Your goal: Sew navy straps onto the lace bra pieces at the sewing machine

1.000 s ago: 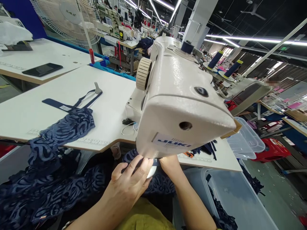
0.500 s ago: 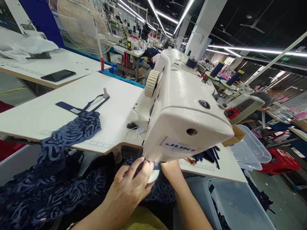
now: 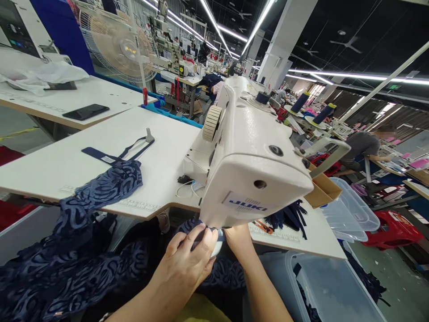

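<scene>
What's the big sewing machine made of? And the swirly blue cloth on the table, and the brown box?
The sewing machine looks like painted metal: smooth, cream-white, with shiny highlights, though some could be plastic. The swirly blue cloth seems soft fabric, maybe lace, because it droops and folds. The brown box is probably cardboard: dull, plain, flat-sided.

Glossy sewing machine [image 3: 254, 143] at centre, smooth tabletop [image 3: 167, 154], matt cloth [image 3: 110, 183] at left, translucent plastic bin [image 3: 291, 275] at lower right
</scene>
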{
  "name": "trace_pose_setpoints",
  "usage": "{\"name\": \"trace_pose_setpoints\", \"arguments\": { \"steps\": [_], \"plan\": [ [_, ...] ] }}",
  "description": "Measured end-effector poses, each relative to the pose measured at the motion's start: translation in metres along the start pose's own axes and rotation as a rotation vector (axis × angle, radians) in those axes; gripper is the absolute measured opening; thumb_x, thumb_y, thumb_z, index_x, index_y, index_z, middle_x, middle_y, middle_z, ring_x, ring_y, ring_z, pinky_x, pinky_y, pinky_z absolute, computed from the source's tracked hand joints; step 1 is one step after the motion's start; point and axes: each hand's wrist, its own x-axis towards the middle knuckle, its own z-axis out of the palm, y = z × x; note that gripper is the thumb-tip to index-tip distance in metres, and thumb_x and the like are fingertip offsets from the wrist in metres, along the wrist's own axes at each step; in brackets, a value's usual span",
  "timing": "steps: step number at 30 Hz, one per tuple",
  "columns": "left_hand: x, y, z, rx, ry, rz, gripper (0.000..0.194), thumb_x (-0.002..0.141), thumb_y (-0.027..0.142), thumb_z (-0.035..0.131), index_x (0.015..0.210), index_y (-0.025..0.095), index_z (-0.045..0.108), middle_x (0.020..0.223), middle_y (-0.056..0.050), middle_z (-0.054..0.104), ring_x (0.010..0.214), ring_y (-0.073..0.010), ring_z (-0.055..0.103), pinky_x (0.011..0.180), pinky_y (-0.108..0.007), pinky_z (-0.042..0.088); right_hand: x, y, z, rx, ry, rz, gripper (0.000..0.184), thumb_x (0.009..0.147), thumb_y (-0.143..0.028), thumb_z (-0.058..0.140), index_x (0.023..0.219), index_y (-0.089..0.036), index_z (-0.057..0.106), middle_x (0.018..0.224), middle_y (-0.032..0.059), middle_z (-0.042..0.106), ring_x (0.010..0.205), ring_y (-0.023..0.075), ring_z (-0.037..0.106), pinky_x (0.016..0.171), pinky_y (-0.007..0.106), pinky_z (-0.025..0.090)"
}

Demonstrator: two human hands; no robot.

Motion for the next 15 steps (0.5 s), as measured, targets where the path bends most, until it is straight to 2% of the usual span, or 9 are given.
{"name": "trace_pose_setpoints", "arguments": {
  "steps": [3, 6, 8, 10, 12, 13, 15],
  "plan": [
    [-0.006, -0.002, 0.005, -0.063, 0.002, -0.005, 0.034, 0.091, 0.028, 0.052, 0.125, 0.024, 0.056, 0.113, 0.0, 0.069, 0.107, -0.018, 0.059, 0.096, -0.034, 0.033, 0.0, 0.0, 0.001, 0.056, 0.025, 0.049, 0.023, 0.076, -0.016, 0.047, 0.082, -0.018, 0.069, 0.09, 0.0081, 0.071, 0.093, 0.0231, 0.061, 0.088, 0.034, 0.048],
    [-0.029, -0.014, 0.023, -0.181, 0.018, -0.069, 0.051, 0.089, 0.026, 0.056, 0.137, 0.027, 0.042, 0.12, -0.004, 0.063, 0.114, -0.0194, 0.057, 0.105, -0.037, 0.033, -0.003, -0.003, 0.004, 0.139, 0.083, 0.188, 0.016, 0.078, -0.021, 0.05, 0.083, -0.017, 0.065, 0.086, 0.0068, 0.069, 0.085, 0.0209, 0.06, 0.083, 0.032, 0.048],
    [-0.053, -0.026, 0.044, -0.252, 0.047, -0.215, 0.072, 0.085, 0.02, 0.06, 0.145, 0.03, 0.022, 0.135, -0.01, 0.049, 0.126, -0.0244, 0.048, 0.105, -0.042, 0.039, -0.014, -0.009, 0.006, 0.234, 0.154, 0.302, 0.016, 0.082, -0.027, 0.051, 0.089, -0.017, 0.062, 0.086, 0.005, 0.066, 0.084, 0.0191, 0.059, 0.081, 0.031, 0.049],
    [-0.08, -0.035, 0.065, -0.243, 0.029, -0.365, 0.087, 0.083, 0.02, 0.062, 0.148, 0.02, 0.005, 0.142, -0.022, 0.034, 0.132, -0.033, 0.039, 0.1, -0.051, 0.044, -0.035, -0.016, 0.004, 0.346, 0.185, 0.407, 0.018, 0.087, -0.034, 0.049, 0.092, -0.02, 0.059, 0.082, 0.0026, 0.064, 0.075, 0.0168, 0.059, 0.072, 0.028, 0.05],
    [-0.105, -0.039, 0.082, -0.25, -0.054, -0.444, 0.081, 0.083, 0.02, 0.06, 0.147, 0.014, 0.011, 0.137, -0.024, 0.037, 0.127, -0.0337, 0.045, 0.093, -0.05, 0.05, -0.064, -0.022, -0.003, 0.431, 0.099, 0.472, 0.022, 0.09, -0.041, 0.047, 0.087, -0.023, 0.058, 0.072, 0.0002, 0.058, 0.061, 0.0149, 0.055, 0.057, 0.026, 0.048],
    [-0.115, -0.038, 0.09, -0.26, -0.1, -0.459, 0.074, 0.084, 0.021, 0.059, 0.145, 0.013, 0.019, 0.133, -0.023, 0.042, 0.122, -0.0321, 0.05, 0.09, -0.047, 0.052, -0.079, -0.023, -0.008, 0.449, -0.024, 0.462, 0.021, 0.089, -0.043, 0.05, 0.084, -0.025, 0.059, 0.069, 0.0002, 0.057, 0.057, 0.0151, 0.055, 0.052, 0.026, 0.047],
    [-0.129, -0.033, 0.101, -0.281, -0.194, -0.473, 0.056, 0.086, 0.024, 0.058, 0.137, 0.014, 0.037, 0.125, -0.017, 0.052, 0.111, -0.027, 0.058, 0.086, -0.043, 0.054, -0.106, -0.021, -0.022, 0.417, -0.249, 0.348, 0.015, 0.084, -0.044, 0.06, 0.08, -0.029, 0.062, 0.073, 0.0027, 0.06, 0.061, 0.0189, 0.059, 0.048, 0.028, 0.047]
  ]
}}
